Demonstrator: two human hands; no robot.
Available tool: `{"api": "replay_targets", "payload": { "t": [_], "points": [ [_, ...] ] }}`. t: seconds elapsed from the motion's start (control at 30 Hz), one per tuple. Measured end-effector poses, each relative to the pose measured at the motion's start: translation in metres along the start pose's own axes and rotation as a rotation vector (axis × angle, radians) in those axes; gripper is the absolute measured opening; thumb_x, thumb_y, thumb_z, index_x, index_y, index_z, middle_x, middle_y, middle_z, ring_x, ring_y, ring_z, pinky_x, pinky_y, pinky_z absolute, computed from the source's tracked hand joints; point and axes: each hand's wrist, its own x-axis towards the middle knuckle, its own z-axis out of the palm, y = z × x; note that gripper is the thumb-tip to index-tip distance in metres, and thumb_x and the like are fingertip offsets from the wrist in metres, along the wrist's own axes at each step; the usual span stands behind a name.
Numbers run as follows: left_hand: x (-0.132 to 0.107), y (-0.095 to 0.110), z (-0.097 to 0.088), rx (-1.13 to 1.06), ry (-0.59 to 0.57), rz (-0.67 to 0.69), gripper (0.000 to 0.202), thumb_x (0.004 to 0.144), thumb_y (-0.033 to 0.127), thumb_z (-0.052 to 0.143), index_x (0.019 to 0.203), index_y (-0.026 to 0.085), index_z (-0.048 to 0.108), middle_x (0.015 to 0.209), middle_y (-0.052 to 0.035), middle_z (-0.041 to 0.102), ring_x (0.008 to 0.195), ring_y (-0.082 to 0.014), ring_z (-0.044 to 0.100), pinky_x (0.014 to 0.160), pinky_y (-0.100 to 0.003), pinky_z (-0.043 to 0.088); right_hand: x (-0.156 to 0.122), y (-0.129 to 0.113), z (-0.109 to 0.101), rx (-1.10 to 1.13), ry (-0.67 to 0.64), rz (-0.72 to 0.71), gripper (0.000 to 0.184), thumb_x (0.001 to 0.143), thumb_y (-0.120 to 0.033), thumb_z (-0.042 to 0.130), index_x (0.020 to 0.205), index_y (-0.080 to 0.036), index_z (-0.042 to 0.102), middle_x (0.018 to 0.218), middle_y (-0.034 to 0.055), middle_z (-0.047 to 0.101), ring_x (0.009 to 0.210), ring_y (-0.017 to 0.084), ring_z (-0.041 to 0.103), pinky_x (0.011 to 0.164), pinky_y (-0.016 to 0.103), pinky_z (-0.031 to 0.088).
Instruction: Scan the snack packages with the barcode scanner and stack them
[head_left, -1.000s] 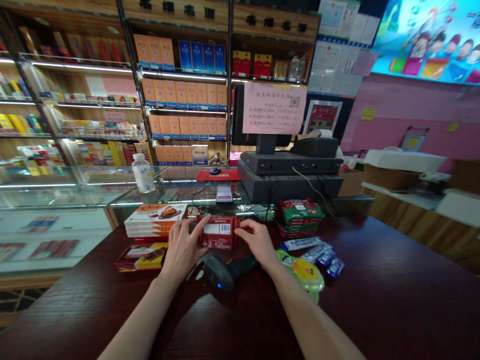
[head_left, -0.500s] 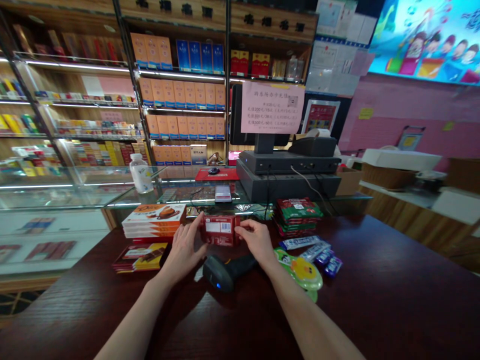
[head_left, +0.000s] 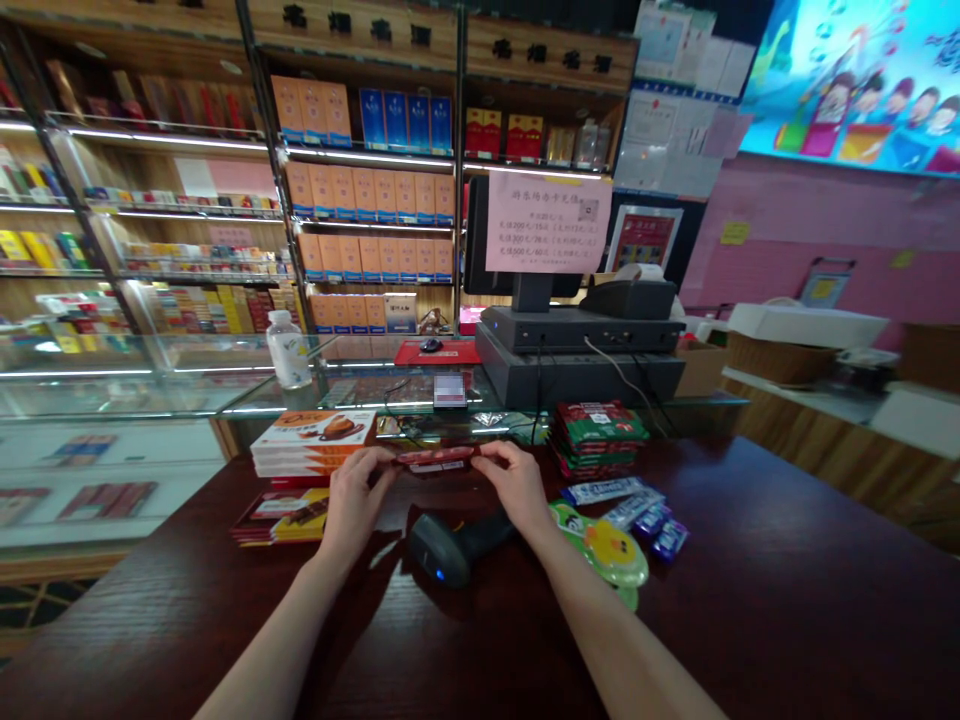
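Observation:
Both my hands hold a flat red box (head_left: 435, 457) by its ends, a little above the dark wooden counter (head_left: 750, 600). My left hand (head_left: 352, 500) pinches its left end and my right hand (head_left: 517, 485) pinches its right end. The box lies edge-on to me, so only its thin side shows. A black barcode scanner (head_left: 442, 548) lies on the counter just below the box, between my wrists.
Orange snack boxes (head_left: 311, 440) are stacked at the left, with a chocolate box (head_left: 281, 512) in front. A pile of red-green packets (head_left: 598, 432), blue gum packs (head_left: 637, 505) and a green-yellow toy (head_left: 604, 545) lie at the right. A register (head_left: 577, 350) and glass case (head_left: 150, 390) stand behind.
The red box has been tipped from upright, with its barcode label facing me, to flat and edge-on. My hands have stayed at its two ends.

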Motion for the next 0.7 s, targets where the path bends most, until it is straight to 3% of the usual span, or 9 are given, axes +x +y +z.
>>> {"api": "replay_targets", "payload": {
  "t": [0.17,0.3,0.5,0.7],
  "points": [
    [-0.003,-0.001,-0.004,0.175,-0.015,0.049,0.019,0.092,0.036,0.051,0.098,0.024,0.065,0.096,-0.0037,0.07,0.095,-0.0231,0.065,0.086,-0.039,0.045,-0.001,0.0,0.001,0.032,-0.091,0.052,0.019,0.08,-0.039,0.065,0.082,-0.023,0.075,0.075,0.0,0.073,0.073,0.021,0.067,0.072,0.03,0.049],
    [-0.004,0.003,-0.009,0.257,-0.036,0.049,0.018,0.094,0.032,0.048,0.1,0.025,0.064,0.098,-0.0031,0.073,0.097,-0.0238,0.066,0.087,-0.04,0.042,-0.002,0.003,0.003,0.022,-0.113,0.019,0.018,0.081,-0.038,0.065,0.084,-0.024,0.076,0.083,0.0007,0.077,0.079,0.022,0.07,0.077,0.031,0.051],
    [-0.003,0.001,-0.01,0.147,-0.064,-0.037,0.016,0.086,0.029,0.053,0.093,0.026,0.067,0.088,0.0002,0.075,0.088,-0.0219,0.069,0.089,-0.038,0.046,0.002,0.005,0.0,0.011,-0.192,0.028,0.023,0.08,-0.03,0.063,0.095,-0.024,0.079,0.093,0.0035,0.08,0.09,0.024,0.074,0.084,0.034,0.055],
    [-0.003,-0.009,0.001,-0.024,-0.109,-0.167,0.015,0.083,0.032,0.056,0.09,0.025,0.067,0.086,0.0028,0.077,0.084,-0.0182,0.073,0.076,-0.027,0.054,0.009,0.002,0.003,-0.147,-0.232,0.066,0.032,0.085,-0.025,0.052,0.097,-0.021,0.081,0.094,0.0054,0.08,0.087,0.025,0.074,0.081,0.033,0.054]
  ]
}}
